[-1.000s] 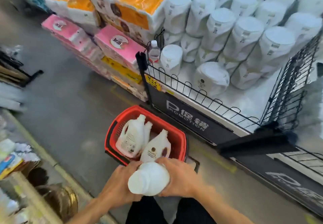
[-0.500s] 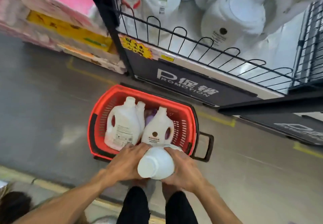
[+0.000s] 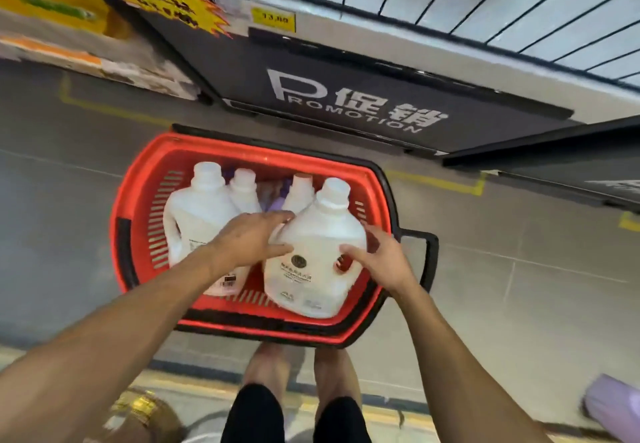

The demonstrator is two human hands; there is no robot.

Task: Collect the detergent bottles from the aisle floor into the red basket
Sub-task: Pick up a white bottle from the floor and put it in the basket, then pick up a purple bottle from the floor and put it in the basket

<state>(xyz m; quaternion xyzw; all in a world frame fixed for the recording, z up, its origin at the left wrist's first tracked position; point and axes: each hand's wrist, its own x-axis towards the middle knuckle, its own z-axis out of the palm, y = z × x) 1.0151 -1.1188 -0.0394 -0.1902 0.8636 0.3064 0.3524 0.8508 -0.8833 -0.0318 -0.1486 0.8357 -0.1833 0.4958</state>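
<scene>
Grey aisle floor runs under everything, marked at the far left by a line of yellow tape that edges a blurred row of packaged goods. Behind the middle of the scene stands a black promotion panel with a wire rack above it. On the floor just in front of that panel sits the red basket, right by the person's feet. Against the basket's left wall stands a large white detergent bottle, upright, with a smaller white bottle touching it on the right and another white cap showing beyond that. The left hand reaches in over the left bottle and lies with straight fingers across the shoulder of the front bottle, resting on it rather than clamping it. That front bottle stands inside the basket's near right corner, cap pointing up and away, label facing the person. The right hand is on the bottle's other side by its handle hole, fingers spread and relaxed, only the tips touching the plastic, so neither hand has a real hold. A black carry handle juts out from the basket's right end. Well apart, at the far lower right, a blurred lilac thing lies on the floor.
</scene>
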